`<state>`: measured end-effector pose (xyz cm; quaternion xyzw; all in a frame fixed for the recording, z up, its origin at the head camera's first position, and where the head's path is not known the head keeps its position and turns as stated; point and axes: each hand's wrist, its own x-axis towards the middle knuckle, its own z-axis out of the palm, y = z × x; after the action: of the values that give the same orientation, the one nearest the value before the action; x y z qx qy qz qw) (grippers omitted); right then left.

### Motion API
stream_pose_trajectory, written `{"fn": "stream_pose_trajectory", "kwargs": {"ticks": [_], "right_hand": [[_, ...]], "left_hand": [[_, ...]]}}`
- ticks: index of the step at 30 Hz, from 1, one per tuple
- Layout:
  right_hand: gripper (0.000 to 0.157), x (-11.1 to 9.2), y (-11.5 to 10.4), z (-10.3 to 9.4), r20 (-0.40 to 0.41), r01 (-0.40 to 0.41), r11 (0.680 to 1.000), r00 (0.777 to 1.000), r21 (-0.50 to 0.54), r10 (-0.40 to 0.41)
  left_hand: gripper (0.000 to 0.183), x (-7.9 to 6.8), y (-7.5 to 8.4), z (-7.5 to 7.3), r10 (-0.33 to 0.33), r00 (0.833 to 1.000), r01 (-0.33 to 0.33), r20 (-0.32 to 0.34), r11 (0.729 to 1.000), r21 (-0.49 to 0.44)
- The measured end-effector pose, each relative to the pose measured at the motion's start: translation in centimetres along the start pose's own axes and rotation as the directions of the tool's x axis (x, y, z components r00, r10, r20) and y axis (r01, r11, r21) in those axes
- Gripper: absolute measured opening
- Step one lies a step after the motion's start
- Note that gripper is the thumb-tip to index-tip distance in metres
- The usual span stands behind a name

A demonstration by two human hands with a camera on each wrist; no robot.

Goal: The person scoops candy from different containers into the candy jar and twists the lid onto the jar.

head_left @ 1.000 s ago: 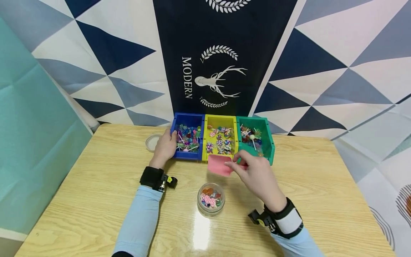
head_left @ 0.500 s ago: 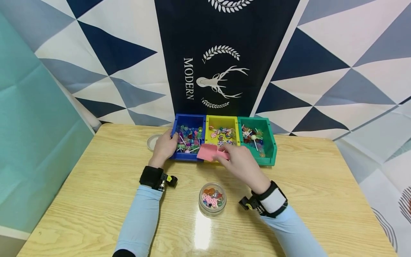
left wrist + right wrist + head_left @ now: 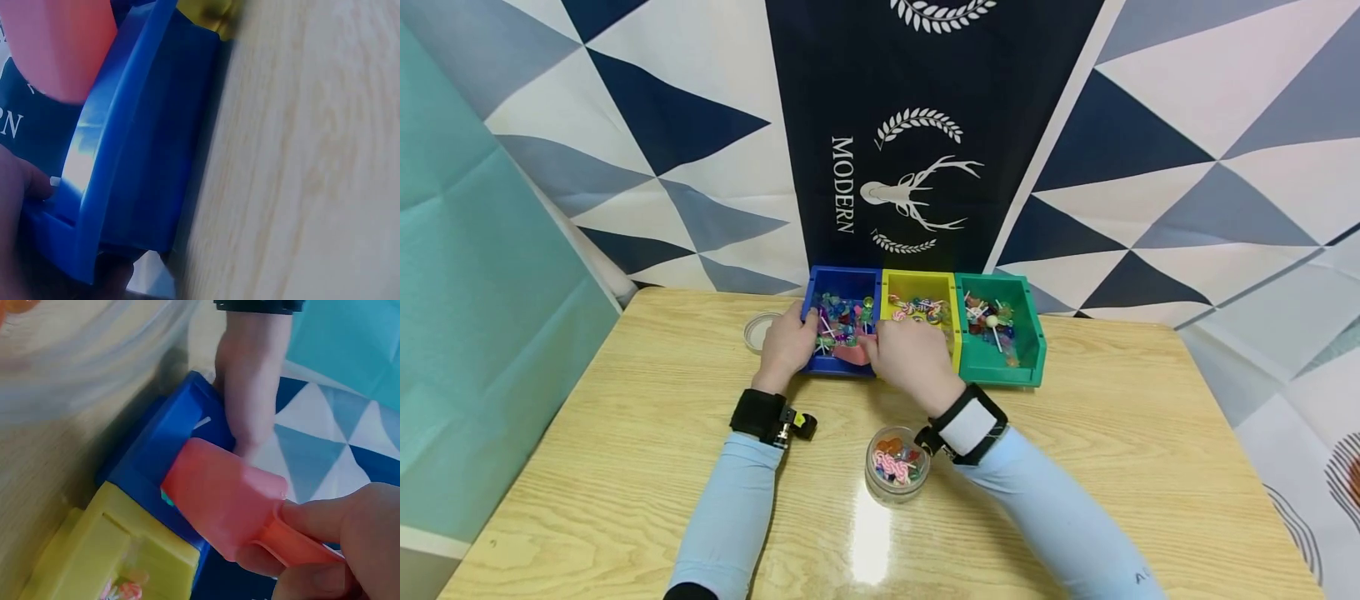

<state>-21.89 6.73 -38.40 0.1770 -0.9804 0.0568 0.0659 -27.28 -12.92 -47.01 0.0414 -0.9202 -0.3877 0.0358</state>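
My left hand [image 3: 786, 342] grips the left wall of a blue bin [image 3: 837, 366], thumb inside the rim in the left wrist view. Plastic-looking candies and lollipops lie in that bin. My right hand [image 3: 913, 358] pinches the handle of a pink scoop [image 3: 225, 490] between thumb and fingers. The scoop's blade reaches over the front of the blue bin; whether its edge touches the candies I cannot tell. Part of the yellow bin [image 3: 917, 285], which holds swirl candies, is hidden behind my right hand. Below that hand stands a clear jar [image 3: 895, 495] with mixed candies in it.
A green bin [image 3: 1000, 376] with lollipops and candies adjoins the yellow one on the right. Left of the blue bin lies a round lid [image 3: 754, 333], partly behind my left hand. A patterned cloth backdrop [image 3: 715, 217] rises behind the bins.
My right hand has moved left with the pink scoop, from in front of the yellow and green bins to the blue bin, and the scoop has tipped down. The left hand keeps its grip.
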Motion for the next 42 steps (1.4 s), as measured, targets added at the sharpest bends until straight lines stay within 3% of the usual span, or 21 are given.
{"fn": "stream_pose_trajectory", "kwargs": {"ticks": [12, 21, 33, 42], "right_hand": [[0.043, 2.1, -1.7, 1.1, 0.046, -0.086, 0.996, 0.995, 0.011, 0.085], [0.041, 2.6, -1.7, 1.4, 0.056, -0.084, 0.996, 0.995, 0.036, 0.081], [0.04, 3.2, -1.9, 0.0, 0.18, -0.039, 0.998, 0.983, -0.041, 0.045], [0.042, 4.6, -1.5, 1.8, 0.255, -0.098, 0.995, 0.962, -0.03, 0.102]], "left_hand": [[0.042, 0.0, -0.1, 0.1, -0.005, 1.0, 0.005, -0.008, 1.0, 0.009], [0.043, -0.1, 0.0, 0.0, 0.001, 1.0, -0.001, 0.008, 1.0, 0.014], [0.048, -0.1, 0.0, -0.1, -0.016, 1.0, 0.016, 0.009, 1.0, 0.025], [0.062, 0.1, -0.3, 0.2, -0.007, 1.0, 0.006, 0.009, 1.0, 0.03]]}}
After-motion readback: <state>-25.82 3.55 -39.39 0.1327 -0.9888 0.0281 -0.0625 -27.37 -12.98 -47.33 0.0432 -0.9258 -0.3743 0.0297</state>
